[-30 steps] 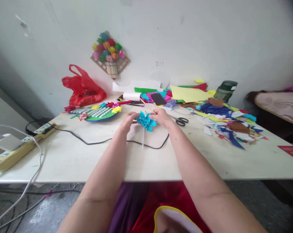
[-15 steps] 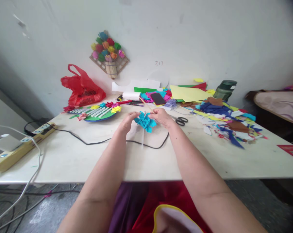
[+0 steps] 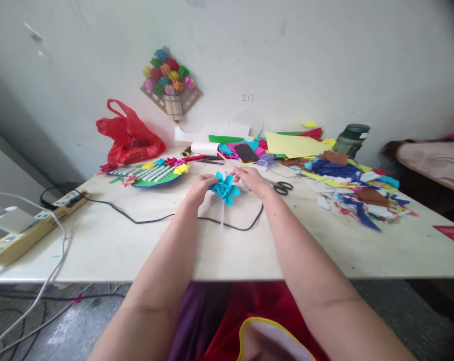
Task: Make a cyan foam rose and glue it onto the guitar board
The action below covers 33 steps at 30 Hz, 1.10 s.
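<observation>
A bright blue folded-paper flower (image 3: 225,189) with pointed petals hovers over the table between my hands. My left hand (image 3: 204,186) is closed on its left edge, thumb and fingers pinching a petal. Just right of the flower, my right hand (image 3: 249,179) is closed in a pinch, apart from the petals. A thin pale stick (image 3: 229,161) shows faintly past its fingertips; its grip point is too small to see clearly. Below the flower a translucent whitish stick (image 3: 222,216) points towards me; whether it touches the flower cannot be seen.
Black scissors (image 3: 283,187) lie right of my right hand, before a heap of paper scraps (image 3: 362,185). A black cable (image 3: 162,219) crosses the table. At left are a green board with paper flowers (image 3: 157,183), a red bag (image 3: 131,138) and a power strip (image 3: 34,228).
The blue flower has tilted a little in my left hand. My right hand has drawn slightly right, away from the petals, and the thin stick shows less than before.
</observation>
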Tool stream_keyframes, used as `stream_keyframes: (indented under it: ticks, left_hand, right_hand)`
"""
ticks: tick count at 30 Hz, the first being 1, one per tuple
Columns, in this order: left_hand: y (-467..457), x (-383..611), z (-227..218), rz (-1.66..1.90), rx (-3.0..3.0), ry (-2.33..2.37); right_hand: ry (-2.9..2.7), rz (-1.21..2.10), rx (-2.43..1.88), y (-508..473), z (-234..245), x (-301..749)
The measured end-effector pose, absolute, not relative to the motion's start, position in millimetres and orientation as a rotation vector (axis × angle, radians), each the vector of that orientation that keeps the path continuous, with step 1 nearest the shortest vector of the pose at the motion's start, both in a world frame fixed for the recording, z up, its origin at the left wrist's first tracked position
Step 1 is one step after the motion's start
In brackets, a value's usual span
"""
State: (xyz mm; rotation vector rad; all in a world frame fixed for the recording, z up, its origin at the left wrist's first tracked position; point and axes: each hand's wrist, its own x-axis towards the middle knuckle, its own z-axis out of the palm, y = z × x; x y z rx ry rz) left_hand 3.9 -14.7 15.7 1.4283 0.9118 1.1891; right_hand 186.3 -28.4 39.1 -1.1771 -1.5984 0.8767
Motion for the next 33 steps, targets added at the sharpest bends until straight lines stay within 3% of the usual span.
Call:
stream_keyframes:
  ticks: [17, 28, 33]
  left_hand:
    - [-24, 1, 24, 0.992, 1.593, 0.898]
    - [-24, 1, 24, 0.994, 1.606, 0.91]
    - [-21, -1, 21, 0.966, 1.625, 0.881]
  right_hand:
    - [-1.847, 0.629, -1.165, -24, 39, 192]
    - [-1.835, 1.06, -1.099, -34, 44, 189]
    - [-1.965, 1.068, -1.113, -34, 44, 192]
